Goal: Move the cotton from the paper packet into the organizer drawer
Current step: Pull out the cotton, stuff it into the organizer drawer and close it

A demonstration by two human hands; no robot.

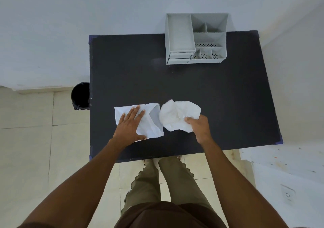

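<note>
Head view, looking down on a dark table (210,105). Cotton (177,115): one white wad, lying on the table just right of the paper packet (150,120), its left edge touching or nearly touching the packet's open end. Right hand (199,129) is closed in a pinch on the wad's near right edge, thumb and fingers grasping the cotton. Left hand (130,124) is flat and released, palm down, fingers spread across the packet's left half, pressing it to the table; it grips nothing.

Count: one cotton wad, one packet, one organizer (196,38), two hands.

Containers: the packet lies flat with its mouth toward the cotton; whether anything is left inside cannot be told from this angle. The grey organizer stands at the far edge of the table, well apart from both hands. Its open top compartments show nothing in them. Two drawer fronts (178,58) sit at its lower left, both pushed in. A dark bin (80,94) stands on the floor beside the table's left edge.
</note>
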